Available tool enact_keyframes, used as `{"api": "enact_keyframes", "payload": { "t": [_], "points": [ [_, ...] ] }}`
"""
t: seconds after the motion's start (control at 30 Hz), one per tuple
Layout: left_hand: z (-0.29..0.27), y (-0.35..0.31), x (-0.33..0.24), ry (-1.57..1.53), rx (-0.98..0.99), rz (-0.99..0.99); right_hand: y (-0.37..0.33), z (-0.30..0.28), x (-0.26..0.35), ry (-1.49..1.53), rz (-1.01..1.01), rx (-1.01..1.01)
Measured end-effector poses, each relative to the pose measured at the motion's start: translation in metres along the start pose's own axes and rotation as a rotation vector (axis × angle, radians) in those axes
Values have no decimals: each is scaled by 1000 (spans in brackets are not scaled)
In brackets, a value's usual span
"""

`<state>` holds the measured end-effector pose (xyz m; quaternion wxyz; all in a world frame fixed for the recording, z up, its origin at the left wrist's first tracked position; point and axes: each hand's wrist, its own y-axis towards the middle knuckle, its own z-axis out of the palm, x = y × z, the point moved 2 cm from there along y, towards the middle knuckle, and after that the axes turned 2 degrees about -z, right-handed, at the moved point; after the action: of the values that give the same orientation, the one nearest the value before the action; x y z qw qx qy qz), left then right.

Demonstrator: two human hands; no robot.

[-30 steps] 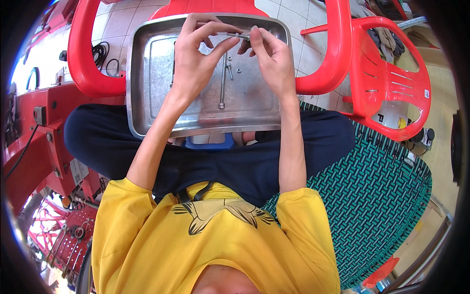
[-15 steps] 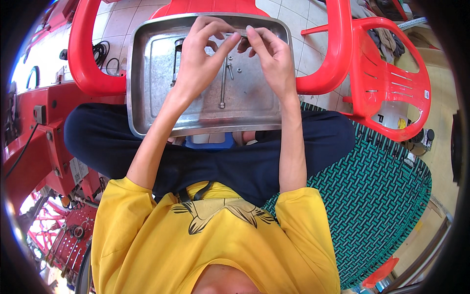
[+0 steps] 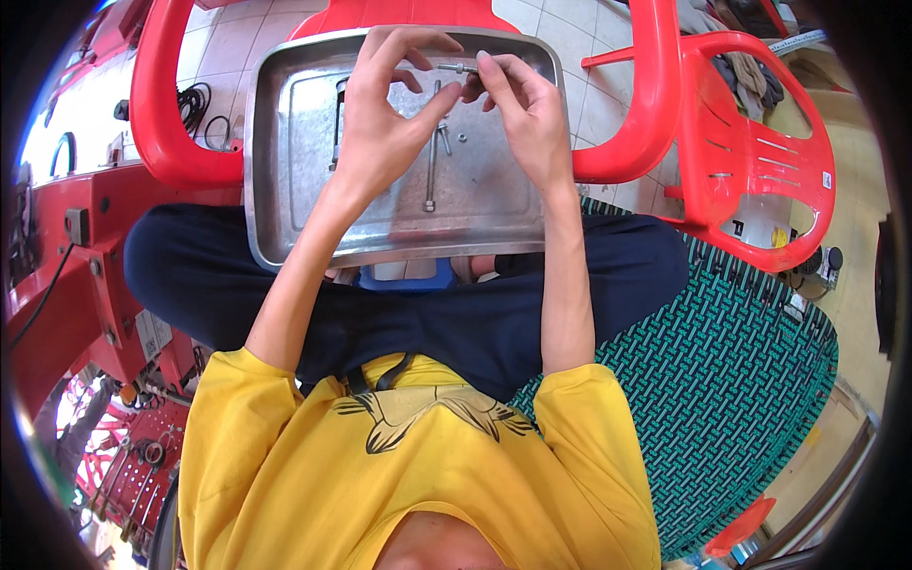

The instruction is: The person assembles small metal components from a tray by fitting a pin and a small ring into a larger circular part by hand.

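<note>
Floor: pale tiles (image 3: 608, 112) across the upper part of the frame, pretty shop-like.
Machinery: big red metal frame (image 3: 52, 237) filling the left edge.
Mat: green and black woven thing (image 3: 722, 399), lower right.
Chairs: one red plastic chair (image 3: 185, 157) with its arms either side of the upper middle, plus a second red chair (image 3: 765, 180) at upper right.
Tray: shallow metal one (image 3: 499, 199), upper middle, between those chair arms.
Left hand (image 3: 385, 109): over the tray, open, thumb and fingers curved like a C, gripping nothing.
Right hand (image 3: 522, 100): at the tray's upper right, thumb and fingers pinched on a bolt.
Long bolt (image 3: 432, 176): lying lengthwise mid-tray.
Held bolt (image 3: 456, 67): upper middle, sticking out leftward toward the left hand's gap, other end hidden by fingers.
Small bolt (image 3: 446, 144): just right of the long one.
Nut (image 3: 462, 138): tiny, right of that.
</note>
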<state>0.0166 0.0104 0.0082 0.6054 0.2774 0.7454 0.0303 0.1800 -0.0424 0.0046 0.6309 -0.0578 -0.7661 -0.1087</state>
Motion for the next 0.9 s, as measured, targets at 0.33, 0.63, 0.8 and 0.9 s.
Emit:
{"api": "enact_keyframes", "payload": {
  "t": [0.33,0.63,0.8,0.9],
  "points": [
    [2,0,7,64,54,-19,-2,1,3,-49,-12,-12],
    [5,-3,18,49,29,-155,-2,2,3,-58,-9,-7],
    [2,-2,16,70,51,-116,-1,4,0,-19,-43,-2],
    [2,0,13,10,-5,-89,-2,9,3,-5,-152,0]
  ]
}}
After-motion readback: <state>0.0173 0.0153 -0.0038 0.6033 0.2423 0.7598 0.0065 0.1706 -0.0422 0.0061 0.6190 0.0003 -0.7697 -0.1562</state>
